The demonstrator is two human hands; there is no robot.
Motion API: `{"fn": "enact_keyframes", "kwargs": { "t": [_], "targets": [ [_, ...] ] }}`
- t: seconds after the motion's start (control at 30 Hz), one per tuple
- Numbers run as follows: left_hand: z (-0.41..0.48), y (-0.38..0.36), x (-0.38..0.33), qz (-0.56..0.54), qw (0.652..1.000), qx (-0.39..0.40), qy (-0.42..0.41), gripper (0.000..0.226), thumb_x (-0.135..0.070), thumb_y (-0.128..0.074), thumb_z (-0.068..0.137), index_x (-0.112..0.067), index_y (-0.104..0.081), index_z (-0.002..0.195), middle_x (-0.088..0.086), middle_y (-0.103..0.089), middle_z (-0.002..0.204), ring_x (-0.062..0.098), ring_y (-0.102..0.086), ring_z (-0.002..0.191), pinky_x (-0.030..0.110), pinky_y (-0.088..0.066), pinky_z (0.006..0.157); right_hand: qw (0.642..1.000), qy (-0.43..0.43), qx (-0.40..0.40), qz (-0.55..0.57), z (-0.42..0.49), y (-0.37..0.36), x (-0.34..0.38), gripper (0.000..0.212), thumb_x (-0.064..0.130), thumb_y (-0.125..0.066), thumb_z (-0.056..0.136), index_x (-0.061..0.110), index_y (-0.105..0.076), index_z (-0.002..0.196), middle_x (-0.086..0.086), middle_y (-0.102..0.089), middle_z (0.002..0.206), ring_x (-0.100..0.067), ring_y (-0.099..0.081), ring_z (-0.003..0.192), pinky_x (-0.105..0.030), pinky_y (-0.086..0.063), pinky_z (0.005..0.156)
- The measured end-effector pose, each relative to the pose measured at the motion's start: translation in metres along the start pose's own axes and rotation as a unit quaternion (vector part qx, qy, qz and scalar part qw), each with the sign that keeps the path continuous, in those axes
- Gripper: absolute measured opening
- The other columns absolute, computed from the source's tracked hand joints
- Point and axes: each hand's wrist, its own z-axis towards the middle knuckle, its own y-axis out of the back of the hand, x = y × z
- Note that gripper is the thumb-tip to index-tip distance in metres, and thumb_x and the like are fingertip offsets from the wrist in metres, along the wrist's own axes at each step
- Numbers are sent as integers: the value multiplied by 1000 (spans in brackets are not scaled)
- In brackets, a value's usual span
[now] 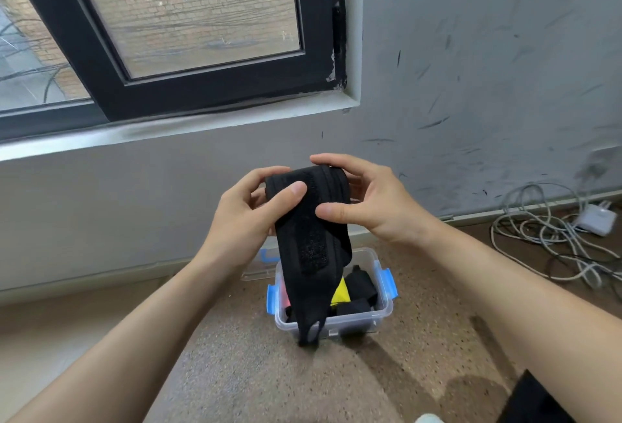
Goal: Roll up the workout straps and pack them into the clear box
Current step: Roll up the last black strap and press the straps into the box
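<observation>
While my left hand point(245, 217) pinches the strap point(313, 247) at its rolled top, my right hand point(373, 204) curls round the other side. The loose tail hangs over the box point(356, 324) below, black rolls point(356, 306) inside, with cables point(552, 237) far right.

Brightness: you are working in soft, even daylight; nothing looks dim.
Source: it comes through the window point(188, 18) above and to your left.
Shadows: soft dark bands fall from the clear box point(356, 323) and your forearms point(505, 288) across the floor point(235, 372), toward the lower right.
Exposure: the strap point(313, 244) reads almost flat black.
Blur: the view through the pane is hazy; the cables point(545, 237) look soft.
Distortion: the wide lens bends the sill point(168, 129) and stretches your forearms at the lower corners.
</observation>
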Motion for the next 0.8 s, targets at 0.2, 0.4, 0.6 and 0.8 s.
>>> {"fn": "enact_keyframes", "kwargs": {
  "t": [0.2, 0.4, 0.6, 0.8],
  "targets": [
    [0, 13, 8, 131, 982, 78, -113, 84, -40, -88, 70, -40, -50, 145, -7, -63, 135, 14, -65, 120, 25, -56, 94, 993, -41, -31, 109, 1, -4, -5, 51, 15, -78, 79, 17, -64, 129, -10, -72, 111, -22, -70, 106, -36, -59, 90],
    [-9, 18, 12, 225, 949, 77, -207, 71, -32, -90, 74, -34, -57, 137, -8, -50, 144, 10, -51, 135, 13, -51, 92, 984, -82, -16, 156, -1, -11, -7, 51, 22, -76, 77, 9, -65, 126, -9, -72, 103, -20, -71, 99, -32, -58, 82],
    [-13, 19, 14, 191, 960, 37, -202, 56, -17, -87, 79, -26, -64, 130, -4, -64, 127, 18, -62, 119, 30, -61, 85, 994, -70, 7, 82, -8, -22, -3, 33, 25, -62, 97, 13, -63, 128, -7, -70, 111, -15, -68, 105, -28, -57, 86],
    [-13, 14, 6, 110, 987, 13, -121, 69, -27, -76, 80, -27, -53, 145, -19, -65, 125, -3, -62, 117, 14, -56, 83, 995, -70, 67, 35, -18, -41, 7, 23, 34, -55, 99, 35, -55, 123, 6, -68, 121, -3, -66, 112, -22, -55, 90]
  ]
}}
